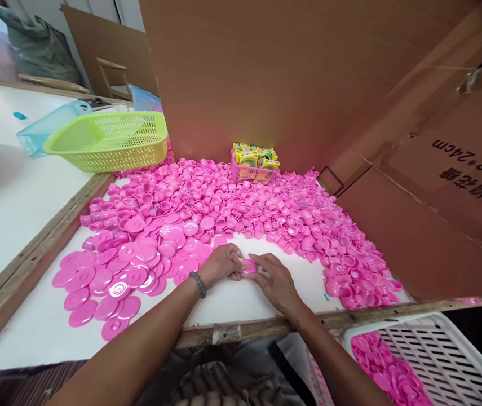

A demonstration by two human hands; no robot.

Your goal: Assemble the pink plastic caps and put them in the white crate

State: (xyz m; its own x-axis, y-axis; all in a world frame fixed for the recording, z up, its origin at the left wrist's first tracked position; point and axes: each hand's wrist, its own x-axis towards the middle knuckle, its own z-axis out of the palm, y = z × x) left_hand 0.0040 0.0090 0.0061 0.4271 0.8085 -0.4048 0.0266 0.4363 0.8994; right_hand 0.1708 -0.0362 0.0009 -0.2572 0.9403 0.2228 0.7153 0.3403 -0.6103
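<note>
My left hand (222, 263) and my right hand (275, 281) meet over the white table (232, 301), fingers pinched together on one small pink plastic piece (248, 267) between them. A grey bead bracelet sits on my left wrist. To the left lies a spread of flat pink discs (118, 276). Behind and to the right is a big heap of small pink cups (266, 208).
A small pink basket with yellow boxes (254, 163) stands at the back against brown cardboard walls (350, 84). A green basket (109, 141) and a blue one (46, 127) rest at the back left. A white crate (447, 349) holding pink pieces sits low right.
</note>
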